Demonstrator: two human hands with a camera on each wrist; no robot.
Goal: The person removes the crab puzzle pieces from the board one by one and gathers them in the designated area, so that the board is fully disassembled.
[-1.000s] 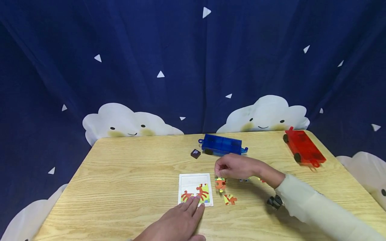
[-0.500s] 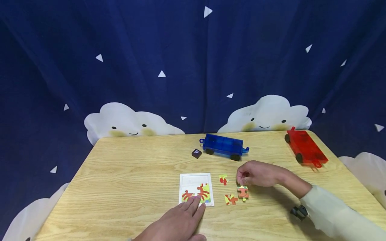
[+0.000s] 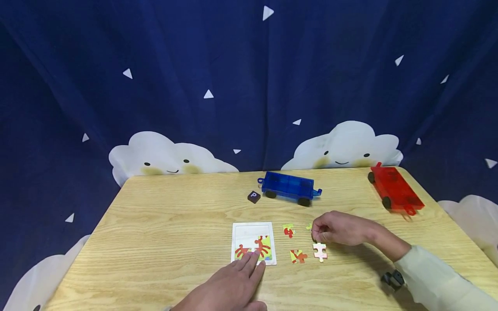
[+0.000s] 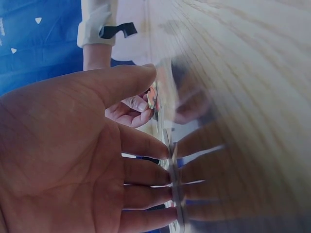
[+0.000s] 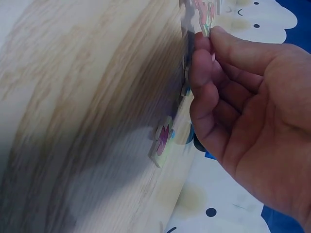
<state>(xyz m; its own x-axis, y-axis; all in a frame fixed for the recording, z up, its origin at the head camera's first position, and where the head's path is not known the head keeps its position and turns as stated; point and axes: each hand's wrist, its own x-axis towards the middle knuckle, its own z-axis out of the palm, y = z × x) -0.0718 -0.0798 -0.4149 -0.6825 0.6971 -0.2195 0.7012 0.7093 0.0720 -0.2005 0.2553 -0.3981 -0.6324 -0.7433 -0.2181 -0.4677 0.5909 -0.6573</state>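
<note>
At left in the frame, the tabletop gives a wide free lane. At lower centre, the left hand blocks part of the puzzle tray; farther right, jigsaw pieces and the right hand obstruct passage, with a blue toy trailer above them.

The left hand covers part of the puzzle board, the right hand partly hides a yellow piece, the near edge of the table is out of frame, and the right wrist view crops the pinched piece
</note>
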